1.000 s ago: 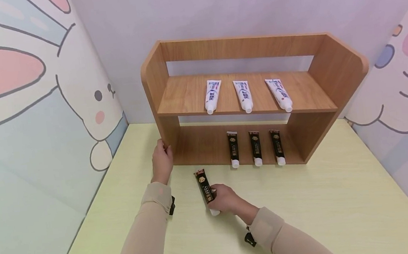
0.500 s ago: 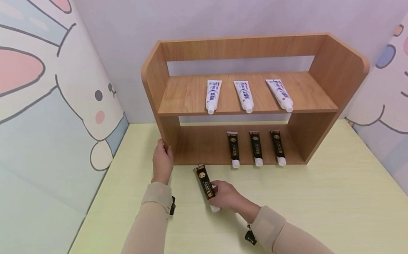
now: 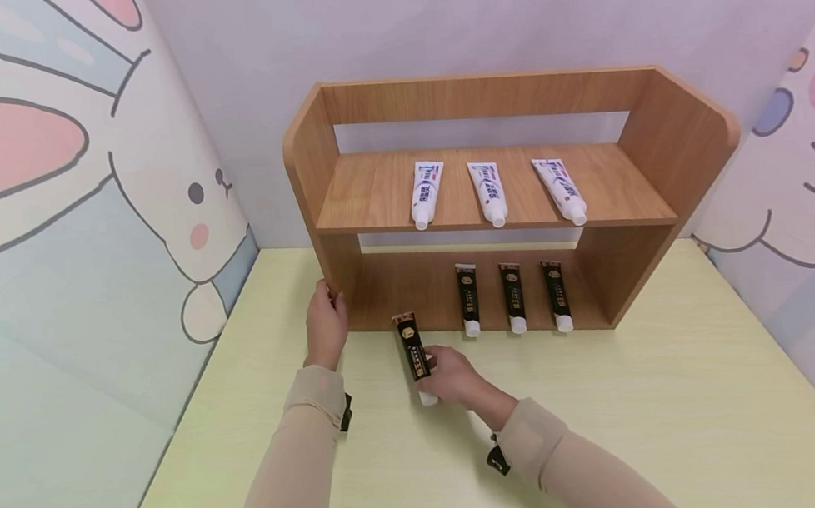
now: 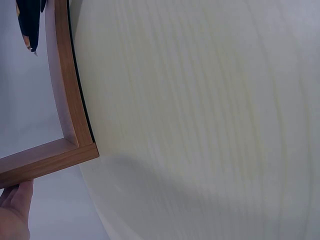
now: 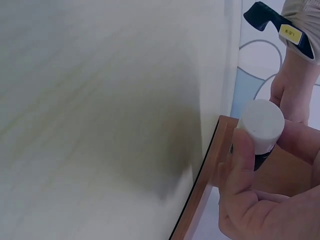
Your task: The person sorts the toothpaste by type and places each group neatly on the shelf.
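Observation:
My right hand [image 3: 453,376] pinches a black toothpaste tube [image 3: 412,349] with gold print near its white cap [image 5: 261,120]. The tube's flat end points away from me and overlaps the front edge of the lower board, left of the tubes lying there. My left hand [image 3: 326,324] holds the left side panel [image 4: 45,165] of a wooden two-tier shelf [image 3: 480,93] at its front edge, low down. Three black tubes [image 3: 469,299] lie on the lower board, caps toward me. On the upper board are three white toothpaste tubes [image 3: 428,194], caps also forward.
The shelf stands on a pale yellow-green table [image 3: 668,417] against a light purple back wall [image 3: 470,4]. Side walls carry cartoon pictures, a rabbit [image 3: 173,180] at the left and a pig at the right. Black straps hang at both cuffs.
My right hand has carried the black tube forward, so its flat end has come from the table in front of the shelf to the lower board's edge. The left hand stays on the panel.

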The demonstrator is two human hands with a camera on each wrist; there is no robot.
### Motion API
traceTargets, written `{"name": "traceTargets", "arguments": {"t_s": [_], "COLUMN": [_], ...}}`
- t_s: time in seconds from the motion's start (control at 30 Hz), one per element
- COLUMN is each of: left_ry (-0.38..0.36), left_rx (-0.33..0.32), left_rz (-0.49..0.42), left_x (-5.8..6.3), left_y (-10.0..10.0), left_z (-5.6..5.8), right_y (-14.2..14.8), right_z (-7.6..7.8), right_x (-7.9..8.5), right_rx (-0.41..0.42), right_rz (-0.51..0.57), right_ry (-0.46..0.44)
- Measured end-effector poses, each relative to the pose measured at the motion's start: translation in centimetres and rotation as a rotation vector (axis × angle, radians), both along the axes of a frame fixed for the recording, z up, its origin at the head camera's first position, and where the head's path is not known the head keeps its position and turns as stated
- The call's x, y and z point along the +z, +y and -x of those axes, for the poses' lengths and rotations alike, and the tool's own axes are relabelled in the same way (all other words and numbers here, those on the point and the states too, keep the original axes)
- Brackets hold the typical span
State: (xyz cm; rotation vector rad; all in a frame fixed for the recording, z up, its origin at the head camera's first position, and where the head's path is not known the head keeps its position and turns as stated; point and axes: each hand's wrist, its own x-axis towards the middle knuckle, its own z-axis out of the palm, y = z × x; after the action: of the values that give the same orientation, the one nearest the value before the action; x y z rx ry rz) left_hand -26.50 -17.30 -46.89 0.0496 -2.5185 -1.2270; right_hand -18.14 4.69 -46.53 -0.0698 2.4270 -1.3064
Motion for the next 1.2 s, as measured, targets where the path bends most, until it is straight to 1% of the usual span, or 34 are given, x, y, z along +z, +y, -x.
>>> {"name": "traceTargets", "arguments": {"t_s": [0.13,0.3,0.43,0.73,1.0,1.2], "left_ry": [0.008,-0.011,-0.007,-0.005,-0.014,-0.022], "left_rx": [0.001,0.003,0.006,0.007,0.005,0.005], "left_rz": [0.001,-0.011,-0.008,-0.006,-0.007,-0.016], "left_x": [-0.1,0.0,0.1,0.1,0.0,0.2], "left_y": [0.0,0.0,0.0,0.1,0.0,0.0], "left_z": [0.0,0.0,0.0,0.0,0.0,-0.1], "right_y": [0.1,0.1,0.0,0.0,-0.1,0.1], "right_z": [0.7,1.6,2.3,4.4,5.9,6.9], "right_x": [-0.1,-0.3,-0.2,-0.5,-0.9,-1.2], "right_rx": [-0.022,-0.056,-0.076,-0.1,-0.151,-0.157], "right_rz": [0.006,0.059,0.08,0.086,0.065,0.053], "right_ry": [0.014,-0.008,-0.023,-0.015,0.034,0.053]}}
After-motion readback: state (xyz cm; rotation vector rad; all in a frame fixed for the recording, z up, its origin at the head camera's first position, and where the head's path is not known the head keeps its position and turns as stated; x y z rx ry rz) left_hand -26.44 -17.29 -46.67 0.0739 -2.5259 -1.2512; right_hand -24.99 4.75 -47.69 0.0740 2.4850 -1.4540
